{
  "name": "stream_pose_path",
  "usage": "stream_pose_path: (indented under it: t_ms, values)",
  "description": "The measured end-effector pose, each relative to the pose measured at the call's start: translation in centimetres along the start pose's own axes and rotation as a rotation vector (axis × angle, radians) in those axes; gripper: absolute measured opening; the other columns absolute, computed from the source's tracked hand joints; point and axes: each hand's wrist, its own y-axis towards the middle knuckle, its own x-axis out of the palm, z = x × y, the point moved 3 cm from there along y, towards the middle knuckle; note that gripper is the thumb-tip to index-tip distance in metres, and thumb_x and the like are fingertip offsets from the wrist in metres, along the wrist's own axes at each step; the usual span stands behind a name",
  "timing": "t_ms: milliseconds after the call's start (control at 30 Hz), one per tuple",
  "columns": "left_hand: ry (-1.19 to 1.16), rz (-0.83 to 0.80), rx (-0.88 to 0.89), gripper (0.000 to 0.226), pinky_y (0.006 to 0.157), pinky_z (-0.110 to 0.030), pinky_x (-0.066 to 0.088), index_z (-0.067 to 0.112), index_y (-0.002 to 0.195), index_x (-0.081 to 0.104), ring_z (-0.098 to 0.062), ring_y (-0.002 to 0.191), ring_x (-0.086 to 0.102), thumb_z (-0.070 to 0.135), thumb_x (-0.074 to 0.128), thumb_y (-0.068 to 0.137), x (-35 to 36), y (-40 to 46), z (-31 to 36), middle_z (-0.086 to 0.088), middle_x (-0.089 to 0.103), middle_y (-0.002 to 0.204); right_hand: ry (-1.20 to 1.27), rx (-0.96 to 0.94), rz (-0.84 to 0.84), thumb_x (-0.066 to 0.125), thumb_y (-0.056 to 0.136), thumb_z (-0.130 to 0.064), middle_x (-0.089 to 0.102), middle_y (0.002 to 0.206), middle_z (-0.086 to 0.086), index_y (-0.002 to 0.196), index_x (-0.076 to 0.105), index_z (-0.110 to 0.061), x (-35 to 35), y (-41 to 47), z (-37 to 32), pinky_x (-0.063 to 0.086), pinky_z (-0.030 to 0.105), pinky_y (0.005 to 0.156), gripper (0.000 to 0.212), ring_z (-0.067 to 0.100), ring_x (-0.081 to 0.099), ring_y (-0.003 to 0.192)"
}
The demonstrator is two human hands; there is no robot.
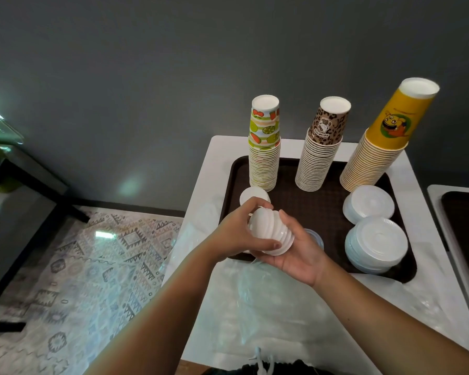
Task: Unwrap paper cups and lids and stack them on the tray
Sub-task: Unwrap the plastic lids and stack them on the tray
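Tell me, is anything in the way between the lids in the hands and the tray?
Nothing visible blocks them. Both hands, left hand and right hand, hold the small lid stack just above the tray, with bare tray surface right behind it.

1. The 3 cup stacks (320, 147) look like printed paper, matt, with ridged rolled rims.
2. The lids (266, 231) are white plastic, smooth, with a slight sheen.
3. The tray (328, 204) is dark brown with a fine textured surface.
4. The wrapping (260, 299) is thin, clear, crinkled film.
5. The table (217, 163) is smooth and glossy white.
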Motion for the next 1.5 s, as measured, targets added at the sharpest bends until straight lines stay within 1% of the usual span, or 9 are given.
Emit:
stream_pose_path:
  t_ms: [300, 433, 533, 633, 767, 1033, 1233, 1400, 1500]
  values:
    - [-0.152, 0.047, -0.048, 0.060, 0.084, -0.033, 0.057, 0.036, 0.116, 0.054, -0.015, 0.107, 0.057, 0.023, 0.085, 0.067, -0.7, 1.4, -0.8, 0.010, 0.055, 0.112, 0.028, 0.016, -0.001, 0.089, 0.055, -0.042, 0.055, 0.134, 0.019, 0.134, 0.050, -0.011, -0.6, 0.9, -0.6, 0.057, 0.041, 0.083, 0.094, 0.031, 0.059, 0.116]
    - [-0.175, 0.165, -0.077, 0.065, 0.088, -0.038, 0.055, 0.035, 0.117, 0.054, -0.017, 0.107, 0.057, 0.037, 0.085, 0.060, -1.9, 1.8, -1.0, 0.010, 0.056, 0.114, 0.089, -0.033, 0.049, 0.086, 0.061, -0.037, 0.056, 0.131, 0.019, 0.135, 0.049, -0.013, -1.3, 1.0, -0.9, 0.053, 0.042, 0.088, 0.087, 0.036, 0.060, 0.112]
    - [0.114, 0.285, -0.091, 0.072, 0.091, -0.032, 0.047, 0.026, 0.125, 0.050, -0.014, 0.109, 0.049, 0.034, 0.085, 0.063, -3.2, 2.0, -1.2, 0.007, 0.050, 0.120, 0.152, -0.143, 0.140, 0.079, 0.066, -0.040, 0.058, 0.130, 0.017, 0.130, 0.052, -0.018, -1.8, 0.8, -1.8, 0.054, 0.040, 0.084, 0.072, 0.034, 0.065, 0.103]
    - [0.448, 0.178, -0.115, 0.078, 0.094, -0.030, 0.040, 0.021, 0.130, 0.046, -0.018, 0.113, 0.045, 0.032, 0.086, 0.064, -2.4, 2.4, -2.0, -0.003, 0.042, 0.128, 0.200, -0.242, 0.268, 0.056, 0.082, -0.040, 0.053, 0.133, 0.017, 0.132, 0.051, -0.020, -2.8, 0.6, -2.8, 0.055, 0.041, 0.080, 0.054, 0.033, 0.062, 0.106]
    - [0.638, 0.004, -0.168, 0.081, 0.101, -0.037, 0.039, 0.020, 0.134, 0.040, -0.027, 0.120, 0.041, 0.036, 0.083, 0.066, 0.5, 3.0, -4.1, -0.007, 0.035, 0.135, 0.214, -0.274, 0.311, 0.048, 0.091, -0.041, 0.053, 0.130, 0.015, 0.129, 0.052, -0.021, -3.4, 0.3, -3.4, 0.055, 0.041, 0.079, 0.043, 0.033, 0.058, 0.111]
    - [0.790, -0.032, -0.125, 0.086, 0.100, -0.038, 0.043, 0.019, 0.138, 0.033, -0.028, 0.126, 0.036, 0.035, 0.082, 0.068, 2.3, 3.5, -4.7, -0.008, 0.033, 0.142, 0.189, -0.264, 0.314, 0.052, 0.082, -0.042, 0.058, 0.123, 0.013, 0.131, 0.052, -0.023, -4.1, -0.2, -2.9, 0.055, 0.042, 0.079, 0.053, 0.031, 0.059, 0.109]
    - [0.711, 0.062, -0.062, 0.105, 0.109, -0.039, 0.033, 0.019, 0.146, 0.022, -0.026, 0.135, 0.026, 0.044, 0.083, 0.065, 2.3, 3.1, -4.2, -0.008, 0.027, 0.149, 0.176, -0.241, 0.306, 0.053, 0.080, -0.043, 0.058, 0.127, 0.013, 0.131, 0.050, -0.021, -4.6, -0.4, -3.1, 0.053, 0.045, 0.080, 0.056, 0.031, 0.059, 0.111]
    - [0.372, 0.229, 0.104, 0.087, 0.104, -0.033, 0.039, 0.020, 0.142, 0.035, -0.019, 0.130, 0.038, 0.046, 0.078, 0.071, 0.3, 3.2, -1.6, -0.003, 0.041, 0.143, 0.144, -0.195, 0.229, 0.087, 0.047, -0.042, 0.062, 0.124, 0.019, 0.114, 0.057, -0.017, -4.4, 0.0, -4.0, 0.055, 0.047, 0.081, 0.078, 0.035, 0.063, 0.110]
    - [0.242, 0.058, 0.021, 0.091, 0.097, -0.028, 0.042, 0.030, 0.144, 0.027, -0.017, 0.126, 0.045, 0.039, 0.080, 0.071, -0.1, 4.2, -0.4, -0.001, 0.042, 0.141, 0.117, -0.138, 0.211, 0.056, 0.083, -0.046, 0.061, 0.124, 0.020, 0.119, 0.052, -0.014, -3.1, 1.2, -4.6, 0.059, 0.037, 0.071, 0.048, 0.034, 0.062, 0.111]
